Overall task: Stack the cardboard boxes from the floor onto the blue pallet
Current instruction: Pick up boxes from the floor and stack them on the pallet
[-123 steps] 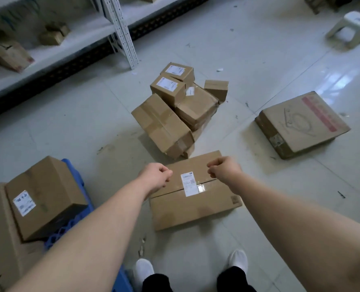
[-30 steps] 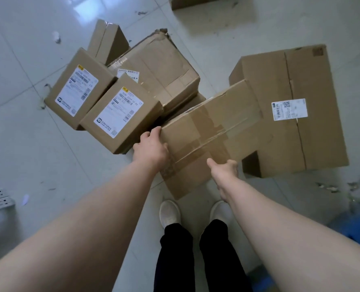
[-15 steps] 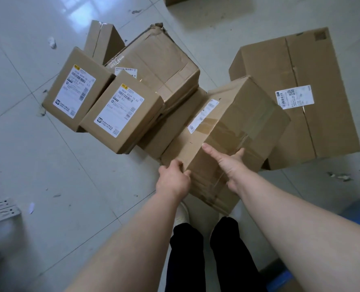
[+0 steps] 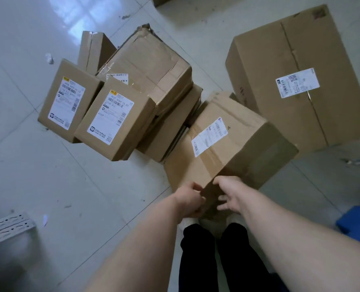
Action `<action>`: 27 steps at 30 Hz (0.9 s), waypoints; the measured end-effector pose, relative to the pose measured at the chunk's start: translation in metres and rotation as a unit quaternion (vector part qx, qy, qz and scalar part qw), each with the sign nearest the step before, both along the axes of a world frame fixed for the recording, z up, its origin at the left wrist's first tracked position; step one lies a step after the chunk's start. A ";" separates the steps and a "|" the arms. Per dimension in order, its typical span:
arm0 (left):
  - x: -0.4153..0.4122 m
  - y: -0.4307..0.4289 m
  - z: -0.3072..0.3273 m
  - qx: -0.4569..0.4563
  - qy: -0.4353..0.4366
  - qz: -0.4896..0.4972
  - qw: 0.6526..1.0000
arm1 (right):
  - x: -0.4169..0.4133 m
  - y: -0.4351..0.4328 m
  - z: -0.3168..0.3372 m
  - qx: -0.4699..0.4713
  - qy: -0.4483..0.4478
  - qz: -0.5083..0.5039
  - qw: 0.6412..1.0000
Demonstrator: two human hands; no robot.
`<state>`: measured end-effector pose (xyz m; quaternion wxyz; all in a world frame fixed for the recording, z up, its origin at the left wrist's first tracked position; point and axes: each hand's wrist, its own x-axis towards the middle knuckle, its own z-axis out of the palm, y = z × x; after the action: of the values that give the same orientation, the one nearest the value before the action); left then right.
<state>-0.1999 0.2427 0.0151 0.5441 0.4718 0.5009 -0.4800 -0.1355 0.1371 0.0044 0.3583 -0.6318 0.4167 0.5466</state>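
A taped cardboard box [image 4: 233, 148] with a white label is tilted up off the floor in front of my feet. My left hand [image 4: 190, 199] grips its near corner from the left, and my right hand [image 4: 230, 194] holds the same corner from the right. Behind it lies a pile of boxes: two labelled small boxes [image 4: 113, 119] [image 4: 67, 100], a crushed larger box [image 4: 151, 68] and a flat one under it. A big labelled box [image 4: 301, 76] lies at the right. A corner of the blue pallet [image 4: 358, 224] shows at the right edge.
A grey metal shelf rail [image 4: 6, 226] lies on the floor at the lower left. A small upright box [image 4: 94, 49] stands behind the pile. My shoes and dark trousers [image 4: 198, 249] are directly below the held box. Pale tiled floor surrounds everything.
The tilted box has been turned and pulled closer to my feet, its labelled face now up. Both hands have shifted down to its near corner.
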 end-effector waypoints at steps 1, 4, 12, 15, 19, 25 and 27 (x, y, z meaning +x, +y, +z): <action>0.001 -0.002 -0.002 0.009 -0.004 -0.015 1.000 | -0.004 0.000 0.001 0.001 0.009 0.006 1.000; 0.009 0.005 0.005 0.103 -0.059 -0.039 0.992 | -0.007 -0.010 0.001 -0.020 -0.005 -0.002 1.000; -0.003 0.067 0.077 0.296 -0.148 0.033 0.943 | 0.019 -0.036 0.048 -0.021 -0.081 -0.049 0.995; -0.007 0.093 0.098 0.332 -0.162 0.037 0.929 | 0.022 -0.024 0.066 0.022 -0.117 -0.053 0.991; -0.008 0.122 0.121 0.350 -0.187 0.005 0.918 | 0.015 0.007 0.085 0.047 -0.184 -0.075 0.979; -0.018 0.179 0.139 0.346 -0.221 -0.047 0.911 | -0.012 0.077 0.118 0.070 -0.240 -0.077 0.965; -0.026 0.201 0.146 0.336 -0.227 -0.074 0.911 | -0.024 0.101 0.122 0.059 -0.248 -0.101 0.962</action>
<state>-0.2255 0.4435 0.1608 0.4148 0.7589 0.4595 -0.2023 -0.1597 0.2382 0.1264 0.5400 -0.6799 0.3438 0.3576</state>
